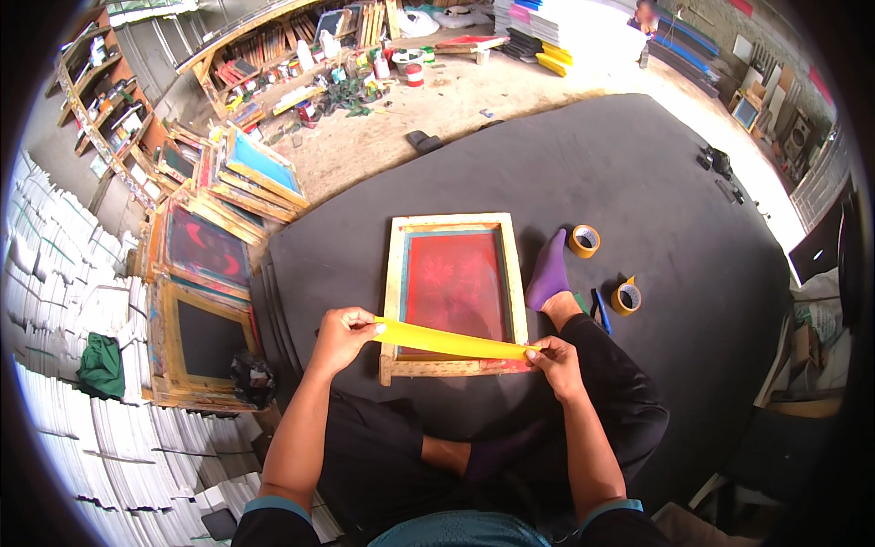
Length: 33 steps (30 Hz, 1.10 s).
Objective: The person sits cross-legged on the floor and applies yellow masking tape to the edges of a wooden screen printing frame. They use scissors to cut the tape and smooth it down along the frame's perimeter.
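Between my two hands a strip of yellow tape (456, 342) is stretched out, crossing above the near side of a wooden screen-printing frame (394, 273). My left hand (344, 335) pinches the strip's left end, and my right hand (556, 363) pinches the right end near the frame's near right corner. Red-stained mesh (456, 283) with a teal border fills the frame, which lies flat on a dark grey mat. Whether the tape touches the frame cannot be told from this angle.
Two tape rolls (584, 241) and a blue cutter or pen (602, 311) lie right of the frame, near my purple-socked foot (548, 273). More wooden screens (205, 246) and white paper stacks (68, 273) stand at left. Shelves with paint containers (380, 64) line the far wall.
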Each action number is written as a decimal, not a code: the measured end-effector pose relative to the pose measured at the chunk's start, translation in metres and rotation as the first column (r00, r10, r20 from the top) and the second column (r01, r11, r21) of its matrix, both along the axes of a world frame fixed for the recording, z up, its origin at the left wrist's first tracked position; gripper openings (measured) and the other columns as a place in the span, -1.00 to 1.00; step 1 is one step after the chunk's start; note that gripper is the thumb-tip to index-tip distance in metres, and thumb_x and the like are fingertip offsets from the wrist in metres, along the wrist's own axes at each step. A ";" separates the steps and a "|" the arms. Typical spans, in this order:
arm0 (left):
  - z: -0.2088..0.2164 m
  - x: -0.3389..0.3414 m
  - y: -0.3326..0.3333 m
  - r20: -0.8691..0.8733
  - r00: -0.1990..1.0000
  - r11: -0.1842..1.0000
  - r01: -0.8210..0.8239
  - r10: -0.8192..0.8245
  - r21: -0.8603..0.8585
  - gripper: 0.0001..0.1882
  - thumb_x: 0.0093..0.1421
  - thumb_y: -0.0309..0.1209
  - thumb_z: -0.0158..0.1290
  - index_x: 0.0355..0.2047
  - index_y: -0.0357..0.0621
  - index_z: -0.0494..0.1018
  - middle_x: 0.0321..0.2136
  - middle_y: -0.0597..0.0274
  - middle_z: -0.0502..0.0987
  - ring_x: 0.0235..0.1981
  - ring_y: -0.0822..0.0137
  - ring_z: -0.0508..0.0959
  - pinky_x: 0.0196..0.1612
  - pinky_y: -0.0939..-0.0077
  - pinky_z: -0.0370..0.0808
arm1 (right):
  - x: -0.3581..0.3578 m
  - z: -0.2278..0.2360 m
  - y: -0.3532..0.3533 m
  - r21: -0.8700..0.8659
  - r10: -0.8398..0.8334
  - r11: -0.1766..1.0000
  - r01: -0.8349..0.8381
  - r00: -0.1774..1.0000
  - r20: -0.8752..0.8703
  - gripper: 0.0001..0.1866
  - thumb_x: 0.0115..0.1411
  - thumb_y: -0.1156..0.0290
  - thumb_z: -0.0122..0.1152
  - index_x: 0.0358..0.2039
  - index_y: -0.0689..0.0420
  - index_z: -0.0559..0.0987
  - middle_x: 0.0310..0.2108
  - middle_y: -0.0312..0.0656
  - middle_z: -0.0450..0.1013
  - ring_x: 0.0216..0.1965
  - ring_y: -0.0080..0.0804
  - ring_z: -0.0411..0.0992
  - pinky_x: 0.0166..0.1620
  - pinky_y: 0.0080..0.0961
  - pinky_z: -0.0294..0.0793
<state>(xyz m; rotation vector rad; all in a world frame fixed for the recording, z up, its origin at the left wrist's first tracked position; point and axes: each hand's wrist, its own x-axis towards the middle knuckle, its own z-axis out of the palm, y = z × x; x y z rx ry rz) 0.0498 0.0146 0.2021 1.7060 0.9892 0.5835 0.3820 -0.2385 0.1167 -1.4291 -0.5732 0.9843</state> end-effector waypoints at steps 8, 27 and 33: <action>-0.057 -0.008 -0.006 0.091 0.996 0.992 0.002 0.010 -0.123 -0.89 0.24 -0.57 0.32 -0.30 -0.39 0.63 -0.38 0.25 0.70 -0.36 0.57 0.61 -0.22 0.60 0.56 | 0.001 -0.004 0.004 -0.077 -0.086 0.992 0.095 0.990 0.109 -0.89 0.28 0.56 0.40 -0.27 0.32 0.63 -0.39 -0.18 0.62 -0.42 -0.54 0.55 -0.30 -0.59 0.57; -0.140 -0.007 0.001 -0.024 0.999 0.998 -0.025 0.024 -0.061 -0.72 0.17 -0.54 0.36 -0.11 -0.36 0.64 -0.38 0.13 0.73 -0.34 0.51 0.66 -0.21 0.54 0.58 | 0.005 -0.066 0.023 -0.225 -0.131 0.956 0.187 0.961 0.244 -0.94 0.30 0.61 0.31 -0.24 0.33 0.62 -0.45 -0.26 0.56 -0.52 -0.61 0.50 -0.42 -0.64 0.52; -0.152 -0.009 0.009 -0.051 0.998 0.988 -0.049 0.042 -0.144 -0.61 0.16 -0.59 0.33 0.00 -0.27 0.52 -0.43 0.15 0.71 -0.40 0.49 0.65 -0.25 0.52 0.54 | 0.012 -0.077 0.035 -0.279 -0.010 0.954 0.106 0.946 0.325 -0.89 0.30 0.59 0.33 -0.22 0.38 0.63 -0.44 -0.23 0.57 -0.50 -0.60 0.50 -0.38 -0.61 0.54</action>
